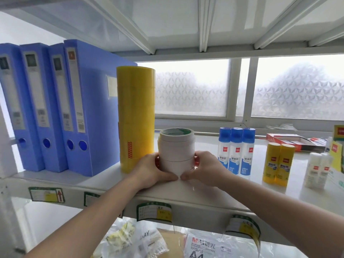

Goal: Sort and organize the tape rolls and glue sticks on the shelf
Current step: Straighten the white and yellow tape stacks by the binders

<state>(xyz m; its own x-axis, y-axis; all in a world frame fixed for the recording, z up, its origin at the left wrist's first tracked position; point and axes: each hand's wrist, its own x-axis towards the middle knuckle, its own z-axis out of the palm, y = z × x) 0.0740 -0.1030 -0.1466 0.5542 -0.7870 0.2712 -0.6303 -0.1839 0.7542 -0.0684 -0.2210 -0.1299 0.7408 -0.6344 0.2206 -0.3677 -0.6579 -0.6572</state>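
A stack of white tape rolls (176, 153) stands near the front edge of the white shelf (232, 190), its top rolls slightly offset. My left hand (150, 172) and my right hand (206, 170) clasp the bottom of the stack from either side, thumbs nearly meeting in front. A tall column of yellow tape rolls (136, 116) stands just left of it. To the right are three blue-capped liquid glue bottles (236, 151), two yellow glue sticks (277, 164) and two white glue sticks (318, 170).
Several blue file boxes (55, 108) stand upright at the left. A red flat box (290, 142) lies at the back right, green-yellow packs (337, 151) at the far right edge. Bagged goods and A4 paper (201, 246) fill the shelf below.
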